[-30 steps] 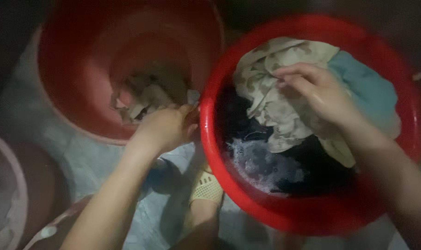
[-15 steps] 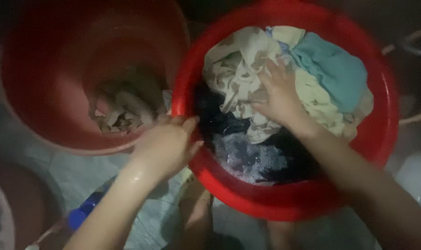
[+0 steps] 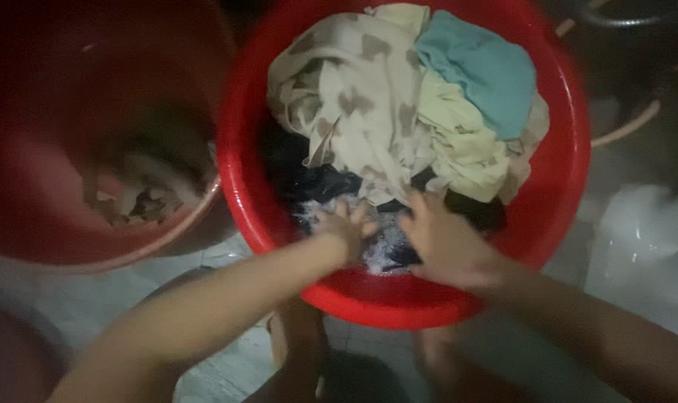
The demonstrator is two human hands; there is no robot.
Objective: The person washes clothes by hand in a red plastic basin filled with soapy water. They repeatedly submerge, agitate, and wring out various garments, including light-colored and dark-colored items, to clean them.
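Down in the red basin [image 3: 570, 172], both hands sit at the near edge of the wash, just beside each other. The left hand [image 3: 345, 224] lies flat with its fingers spread and loose, palm down on the foamy water [image 3: 380, 250] and the dark wet cloth [image 3: 309, 183] under it; it grips nothing. The right hand [image 3: 443, 242] is also palm down, fingers stretched toward the pile, resting on the dark cloth where it meets the suds. Motion blur makes it hard to tell whether those fingers pinch any fabric, though they look extended rather than curled.

Behind the hands, filling the far half of the basin, is a heap of laundry. A cream garment with brownish patches [image 3: 346, 97] drapes over the left and middle of the heap. A pale yellow piece [image 3: 462, 145] lies to its right, and a teal cloth [image 3: 488, 71] sits on top at the far right, touching both. The dark cloth shows beneath them, along the left inner wall and again under the yellow piece.

Left of the basin, touching or nearly touching its rim, stands a second red tub [image 3: 26, 216], deeper and dimmer, with a small clump of pale crumpled fabric [image 3: 137, 198] at its bottom. At the right edge a whitish, wet-looking patch [image 3: 641, 239] lies on the floor, too blurred to identify. A curved pale rim [image 3: 626, 127] shows beyond the basin at upper right. No packages, labels or signs can be made out.
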